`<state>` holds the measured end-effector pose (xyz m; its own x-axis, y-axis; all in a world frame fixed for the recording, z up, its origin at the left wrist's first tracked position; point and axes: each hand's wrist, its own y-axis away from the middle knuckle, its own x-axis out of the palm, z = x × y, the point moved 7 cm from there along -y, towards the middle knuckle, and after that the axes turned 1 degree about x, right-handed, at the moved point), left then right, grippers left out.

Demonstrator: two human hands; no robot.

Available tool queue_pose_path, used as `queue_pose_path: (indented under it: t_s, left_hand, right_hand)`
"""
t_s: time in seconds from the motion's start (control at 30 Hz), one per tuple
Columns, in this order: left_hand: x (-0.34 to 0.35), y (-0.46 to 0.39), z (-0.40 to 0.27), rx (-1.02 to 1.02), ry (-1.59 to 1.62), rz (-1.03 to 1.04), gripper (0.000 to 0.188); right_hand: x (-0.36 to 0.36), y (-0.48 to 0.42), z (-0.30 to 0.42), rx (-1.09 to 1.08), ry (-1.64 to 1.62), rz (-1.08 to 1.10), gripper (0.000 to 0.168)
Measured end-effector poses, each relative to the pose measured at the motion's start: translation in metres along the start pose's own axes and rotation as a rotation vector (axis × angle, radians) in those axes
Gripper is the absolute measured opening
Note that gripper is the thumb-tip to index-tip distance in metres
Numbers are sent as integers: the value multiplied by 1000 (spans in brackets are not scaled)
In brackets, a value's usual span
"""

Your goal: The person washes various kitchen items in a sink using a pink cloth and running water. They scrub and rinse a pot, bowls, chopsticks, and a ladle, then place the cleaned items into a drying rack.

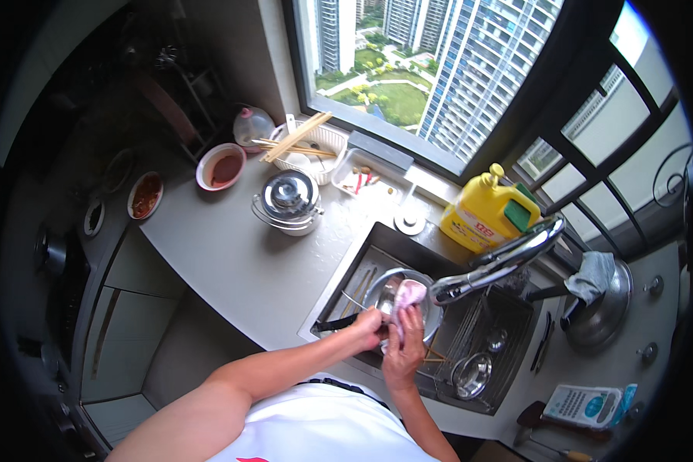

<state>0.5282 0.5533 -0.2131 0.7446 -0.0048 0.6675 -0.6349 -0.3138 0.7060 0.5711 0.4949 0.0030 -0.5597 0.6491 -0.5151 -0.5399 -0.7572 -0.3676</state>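
My right hand holds a pink cloth above the sink. Beside it my left hand is closed around a shiny metal utensil, whose lower part the hands and cloth hide. Both hands are over a round metal pot standing in the sink. A black handle juts out left of my left hand; what it belongs to cannot be seen. Chopsticks lie at the sink's left side. A small metal bowl rests on the wire rack in the right part.
A chrome faucet arches over the sink from the right. Behind stands a yellow detergent jug. The counter holds a lidded metal pot, a white basket and a red-rimmed bowl. A wok sits at right.
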Motion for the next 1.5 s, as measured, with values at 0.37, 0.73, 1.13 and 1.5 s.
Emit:
queue_pose_path:
  t_s: [0.37, 0.73, 1.13, 1.5]
  left_hand:
    - [0, 42, -43, -254, -635, -22, 49]
    - [8, 16, -29, -95, -302, -2, 36]
    - [25, 4, -67, 147, -507, -55, 51]
    - [6, 16, -61, -7, -442, 68, 43]
  right_hand:
    - [46, -60, -133, 570, -541, 279, 14]
    - [64, 28, -157, 889, -919, -257, 33]
    - [93, 40, -262, 311, 240, 573, 29]
    - [161, 87, -307, 425, 238, 868, 50]
